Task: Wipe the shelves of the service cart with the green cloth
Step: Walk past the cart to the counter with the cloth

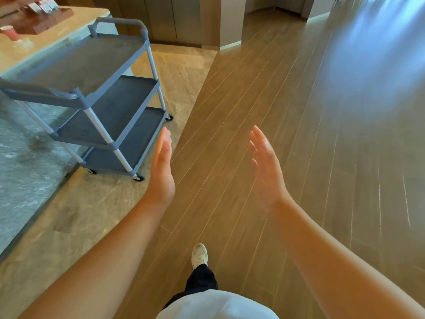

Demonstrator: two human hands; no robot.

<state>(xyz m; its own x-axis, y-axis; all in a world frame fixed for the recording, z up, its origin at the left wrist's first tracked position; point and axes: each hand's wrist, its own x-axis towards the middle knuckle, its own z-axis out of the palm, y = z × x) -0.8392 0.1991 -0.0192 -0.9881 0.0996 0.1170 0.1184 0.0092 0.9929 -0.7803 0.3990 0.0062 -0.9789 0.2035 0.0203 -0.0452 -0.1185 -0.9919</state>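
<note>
The grey three-shelf service cart (92,61) stands upright on its castors, just beside a pale counter (46,46).

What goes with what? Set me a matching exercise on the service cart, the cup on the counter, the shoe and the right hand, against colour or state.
Things:
1 service cart
2 cup
3 shoe
4 right hand

Colour or state:
A pinkish red
B open, fingers straight
C grey-blue
D off-white

Pairs: 1-C; 2-A; 3-D; 4-B
</note>
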